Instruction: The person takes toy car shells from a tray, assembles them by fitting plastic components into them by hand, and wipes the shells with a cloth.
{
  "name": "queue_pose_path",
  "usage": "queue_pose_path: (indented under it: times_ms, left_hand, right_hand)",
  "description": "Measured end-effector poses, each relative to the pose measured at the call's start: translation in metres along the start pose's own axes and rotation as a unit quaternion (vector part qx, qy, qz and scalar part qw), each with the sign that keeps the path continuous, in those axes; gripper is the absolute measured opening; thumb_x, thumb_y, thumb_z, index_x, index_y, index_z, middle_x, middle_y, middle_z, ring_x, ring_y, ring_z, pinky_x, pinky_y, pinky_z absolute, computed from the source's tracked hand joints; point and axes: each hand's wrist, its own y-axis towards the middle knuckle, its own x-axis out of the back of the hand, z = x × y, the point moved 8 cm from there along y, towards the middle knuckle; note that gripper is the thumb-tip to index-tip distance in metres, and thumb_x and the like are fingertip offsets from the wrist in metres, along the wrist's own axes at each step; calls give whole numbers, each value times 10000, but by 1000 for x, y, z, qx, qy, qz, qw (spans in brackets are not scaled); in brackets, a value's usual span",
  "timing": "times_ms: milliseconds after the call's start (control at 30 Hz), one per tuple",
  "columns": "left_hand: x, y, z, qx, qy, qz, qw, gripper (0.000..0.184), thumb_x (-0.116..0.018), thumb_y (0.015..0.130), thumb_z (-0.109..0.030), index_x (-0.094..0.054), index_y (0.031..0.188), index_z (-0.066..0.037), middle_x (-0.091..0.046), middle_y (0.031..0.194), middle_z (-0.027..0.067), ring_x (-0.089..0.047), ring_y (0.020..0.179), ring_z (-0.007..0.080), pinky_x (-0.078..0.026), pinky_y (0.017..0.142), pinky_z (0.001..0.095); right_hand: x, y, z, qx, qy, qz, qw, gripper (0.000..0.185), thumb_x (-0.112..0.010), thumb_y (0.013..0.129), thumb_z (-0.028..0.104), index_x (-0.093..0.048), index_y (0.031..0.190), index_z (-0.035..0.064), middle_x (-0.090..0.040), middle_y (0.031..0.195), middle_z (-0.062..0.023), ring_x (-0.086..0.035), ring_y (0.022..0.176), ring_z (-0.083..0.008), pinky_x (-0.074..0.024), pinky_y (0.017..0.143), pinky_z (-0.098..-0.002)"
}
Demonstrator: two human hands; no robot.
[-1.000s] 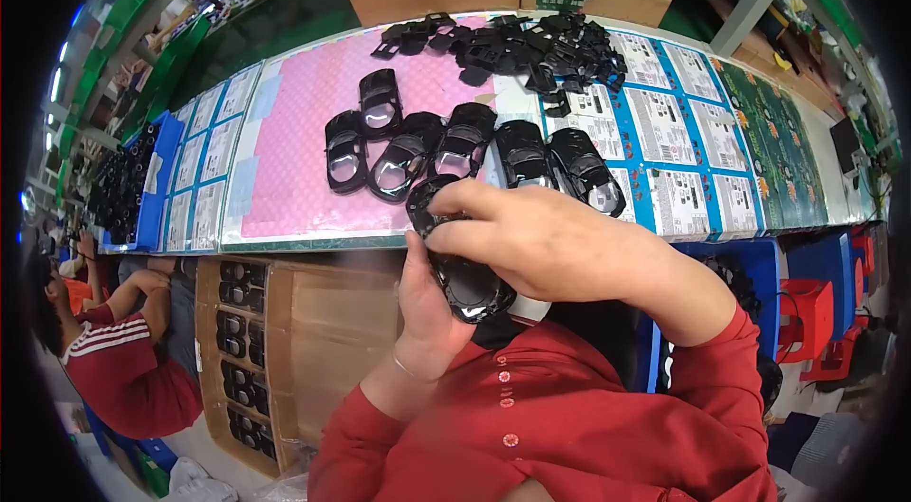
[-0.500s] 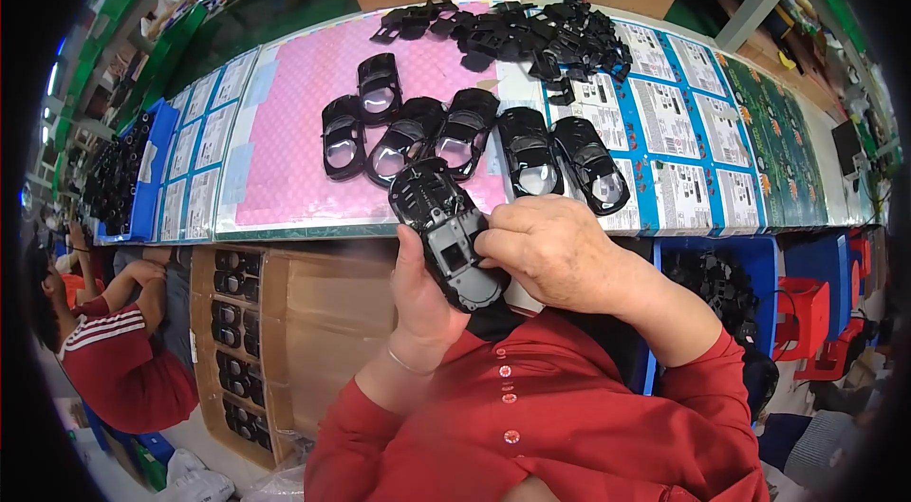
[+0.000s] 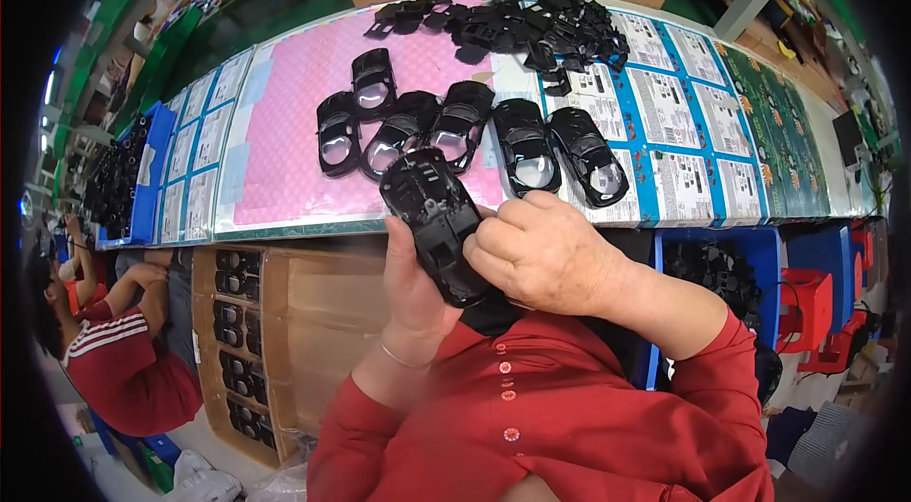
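A black toy car (image 3: 438,222) lies across my left hand (image 3: 415,288), underside up and tilted, just past the table's near edge. The fingers of that hand hold it from below and the thumb lies along its left side. My right hand (image 3: 548,253) is closed against the car's right side, its fingers curled over the edge; the fingertips are partly hidden. Beyond the held car, several glossy black toy car bodies with clear windows stand on the table, one of them a body (image 3: 524,149) just past my right hand.
Loose black plastic parts (image 3: 541,27) are heaped at the table's far side. A pink sheet (image 3: 285,160) covers its left part. Blue bins (image 3: 142,184) hold black parts. Below left, a cardboard box (image 3: 323,331) contains black pieces; a person in red (image 3: 142,360) sits beside it.
The toy car has turned slightly in my hands, and its underside looks darker under the light. My right hand has shifted a little from the middle of the underside toward its right edge.
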Motion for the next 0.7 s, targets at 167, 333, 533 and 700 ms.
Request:
queue_pose_path:
  times_ms: [167,333,533,700]
  left_hand:
    - [-6,4,0,7,10,0,1000,710,-328,922,-622,-543,1189,-1,-610,1126,151,-602,1022,251,-478,905,362]
    - [-10,5,0,21,-27,27,999,702,-305,932,-615,-557,1163,-2,-625,1101,130,-615,994,240,-492,884,351]
    - [0,2,3,20,-56,-15,998,679,-304,940,-600,-539,1190,-14,-626,1100,120,-621,981,227,-501,865,349]
    - [-2,2,2,14,-12,-16,1000,654,-340,931,-600,-463,1257,-46,-589,1126,114,-595,1010,208,-490,869,333]
  right_hand:
    - [3,0,0,-3,-8,-25,1000,219,-615,638,107,-608,852,58,-467,723,-13,-503,639,-156,-400,560,-290]
    - [2,-2,-5,-31,-6,-26,999,265,-626,607,114,-611,863,47,-466,723,-17,-502,632,-168,-408,544,-302]
    - [-2,0,-10,-24,57,17,998,69,-564,714,155,-542,722,90,-481,742,-29,-544,712,-176,-446,625,-315]
    - [-9,0,-9,-16,60,34,997,67,-560,724,149,-545,725,84,-490,752,-34,-551,725,-188,-451,650,-327]
